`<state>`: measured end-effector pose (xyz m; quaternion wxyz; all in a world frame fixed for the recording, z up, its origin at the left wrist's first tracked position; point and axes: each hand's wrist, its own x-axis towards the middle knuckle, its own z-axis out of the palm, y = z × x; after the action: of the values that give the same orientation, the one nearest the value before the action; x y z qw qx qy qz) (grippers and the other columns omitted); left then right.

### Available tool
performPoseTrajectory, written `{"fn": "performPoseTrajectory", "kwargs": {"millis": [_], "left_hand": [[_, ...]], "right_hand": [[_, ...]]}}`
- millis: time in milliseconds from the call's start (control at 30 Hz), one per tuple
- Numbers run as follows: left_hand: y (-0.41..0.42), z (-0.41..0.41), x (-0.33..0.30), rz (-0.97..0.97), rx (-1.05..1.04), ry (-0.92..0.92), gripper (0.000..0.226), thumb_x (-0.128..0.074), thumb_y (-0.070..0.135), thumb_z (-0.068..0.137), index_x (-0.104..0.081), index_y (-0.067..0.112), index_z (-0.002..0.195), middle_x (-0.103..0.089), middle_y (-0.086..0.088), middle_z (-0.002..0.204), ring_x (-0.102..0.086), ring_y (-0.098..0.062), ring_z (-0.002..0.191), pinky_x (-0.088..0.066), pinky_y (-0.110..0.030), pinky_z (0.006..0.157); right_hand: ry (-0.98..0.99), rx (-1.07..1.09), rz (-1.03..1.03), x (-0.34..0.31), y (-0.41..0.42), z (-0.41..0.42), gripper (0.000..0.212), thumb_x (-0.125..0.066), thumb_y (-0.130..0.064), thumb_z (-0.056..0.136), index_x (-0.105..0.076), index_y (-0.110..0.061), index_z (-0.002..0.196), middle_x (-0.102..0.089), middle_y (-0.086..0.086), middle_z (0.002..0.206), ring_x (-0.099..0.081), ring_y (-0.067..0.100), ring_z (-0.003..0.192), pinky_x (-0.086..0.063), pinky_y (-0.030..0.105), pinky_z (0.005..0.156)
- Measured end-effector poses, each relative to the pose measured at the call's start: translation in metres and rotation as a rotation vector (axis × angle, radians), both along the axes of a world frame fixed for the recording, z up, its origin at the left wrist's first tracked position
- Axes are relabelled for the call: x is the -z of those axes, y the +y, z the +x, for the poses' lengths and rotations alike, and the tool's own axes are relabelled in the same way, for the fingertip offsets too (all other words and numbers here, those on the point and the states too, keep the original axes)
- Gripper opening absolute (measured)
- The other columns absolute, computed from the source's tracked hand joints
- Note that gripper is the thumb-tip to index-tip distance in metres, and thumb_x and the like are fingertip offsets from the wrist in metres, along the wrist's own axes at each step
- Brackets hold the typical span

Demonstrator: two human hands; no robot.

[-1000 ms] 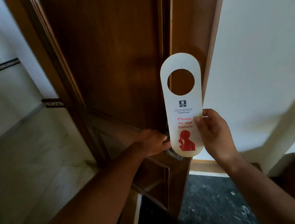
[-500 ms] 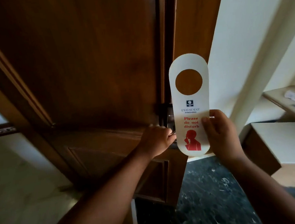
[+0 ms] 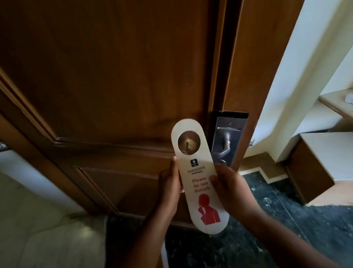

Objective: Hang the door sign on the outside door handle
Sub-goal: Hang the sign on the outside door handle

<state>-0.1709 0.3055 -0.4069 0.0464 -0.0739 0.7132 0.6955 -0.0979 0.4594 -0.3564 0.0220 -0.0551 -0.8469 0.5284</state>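
- The door sign [image 3: 199, 181], a white card with rounded ends, a round hole near its top and red "Please do not disturb" lettering over a red figure, is held upright in front of the wooden door [image 3: 102, 76], a little below the frame's centre
- The left hand [image 3: 170, 187] grips the sign's edge at 9 o'clock, fingers curled behind the card and the thumb lying along its rim
- The right hand [image 3: 227, 185] pinches the opposite edge at 3 o'clock, thumb pressed on the printed face beside the lettering, the other fingers hidden behind
- Through the sign's hole something pale and metallic shows; I cannot tell what it is
- The metal lock plate [image 3: 229, 133] with its lever handle [image 3: 225, 145] sits on the door's edge at 2 o'clock from the sign, just beside its upper part; the sign is not on the lever
- Dark marbled floor [image 3: 285, 220] lies at 5 o'clock, a white wall [image 3: 293, 59] at 2 o'clock, and a pale ledge [image 3: 344, 106] with small purple-white scraps at 3 o'clock
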Motion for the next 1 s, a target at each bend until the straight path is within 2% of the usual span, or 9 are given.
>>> {"fn": "performPoseTrajectory", "kwargs": {"millis": [133,233,367,500,600,700,767,867,1000], "left_hand": [[-0.008,-0.003,0.015,-0.011,0.029,-0.094,0.055,-0.045,0.062,0.093,-0.063,0.015,0.073,-0.07,0.003,0.06,-0.067,-0.013,0.054,-0.051,-0.02,0.048],[-0.005,-0.01,0.015,-0.023,0.075,-0.162,0.049,-0.045,0.054,0.097,-0.064,0.014,0.075,-0.07,0.004,0.06,-0.066,-0.011,0.053,-0.051,-0.019,0.047],[0.007,-0.016,0.009,-0.068,0.232,-0.24,0.049,-0.044,0.056,0.097,-0.068,0.015,0.084,-0.073,0.001,0.07,-0.072,-0.015,0.066,-0.051,-0.032,0.066],[0.028,-0.011,0.011,-0.057,0.268,-0.22,0.06,-0.045,0.061,0.094,-0.068,0.006,0.09,-0.074,-0.002,0.075,-0.073,-0.02,0.07,-0.053,-0.032,0.066],[0.048,-0.007,0.014,-0.097,0.237,-0.117,0.069,-0.039,0.07,0.088,-0.062,0.006,0.075,-0.061,-0.008,0.065,-0.06,-0.026,0.061,-0.046,-0.034,0.061],[0.064,-0.008,0.021,-0.244,0.168,-0.023,0.066,-0.034,0.071,0.089,-0.048,0.019,0.053,-0.048,0.006,0.046,-0.049,-0.016,0.046,-0.038,-0.03,0.052],[0.071,-0.011,0.026,-0.323,0.104,0.012,0.066,-0.033,0.071,0.089,-0.047,0.019,0.05,-0.047,0.008,0.041,-0.044,-0.006,0.036,-0.032,-0.024,0.046],[0.074,-0.016,0.033,-0.449,0.022,-0.025,0.058,-0.034,0.069,0.093,-0.05,0.02,0.065,-0.053,0.011,0.06,-0.051,-0.001,0.05,-0.035,-0.023,0.045],[0.072,-0.022,0.049,-0.471,0.037,0.085,0.039,-0.046,0.055,0.097,-0.065,0.021,0.091,-0.068,0.003,0.08,-0.065,-0.014,0.073,-0.046,-0.028,0.058]], "right_hand": [[-0.013,-0.04,-0.004,0.008,-0.012,-0.001,0.022,-0.051,-0.018,0.097,-0.057,-0.039,0.099,-0.07,-0.015,0.09,-0.069,-0.008,0.082,-0.054,0.011,0.059],[0.011,-0.036,-0.018,0.008,-0.013,0.0,0.026,-0.052,-0.015,0.096,-0.058,-0.04,0.1,-0.07,-0.02,0.089,-0.07,-0.008,0.082,-0.054,0.011,0.059],[0.034,0.006,-0.055,0.012,-0.003,0.008,0.023,-0.054,-0.017,0.096,-0.06,-0.037,0.104,-0.072,-0.024,0.086,-0.071,-0.006,0.081,-0.054,0.011,0.059],[0.031,0.042,-0.041,0.017,0.018,0.02,0.025,-0.054,-0.021,0.095,-0.057,-0.045,0.097,-0.071,-0.031,0.09,-0.072,-0.003,0.079,-0.055,0.013,0.057],[0.011,0.109,-0.024,0.025,0.043,0.02,0.022,-0.055,-0.021,0.095,-0.056,-0.044,0.094,-0.074,-0.022,0.084,-0.072,-0.004,0.077,-0.054,0.012,0.055],[-0.007,0.157,-0.028,0.035,0.064,0.012,0.019,-0.056,-0.022,0.095,-0.057,-0.041,0.092,-0.074,-0.013,0.077,-0.072,-0.003,0.074,-0.054,0.014,0.053],[-0.033,0.16,-0.036,0.045,0.074,0.002,0.012,-0.056,-0.022,0.095,-0.059,-0.034,0.097,-0.073,-0.011,0.08,-0.072,-0.001,0.075,-0.056,0.016,0.054],[-0.049,0.152,-0.026,0.06,0.079,-0.016,0.009,-0.055,-0.024,0.096,-0.06,-0.024,0.104,-0.071,-0.01,0.088,-0.072,0.001,0.075,-0.056,0.017,0.056],[-0.044,0.164,-0.07,0.074,0.078,-0.037,0.008,-0.056,-0.022,0.096,-0.059,-0.028,0.092,-0.069,-0.012,0.085,-0.068,-0.009,0.07,-0.052,0.011,0.054]]}}
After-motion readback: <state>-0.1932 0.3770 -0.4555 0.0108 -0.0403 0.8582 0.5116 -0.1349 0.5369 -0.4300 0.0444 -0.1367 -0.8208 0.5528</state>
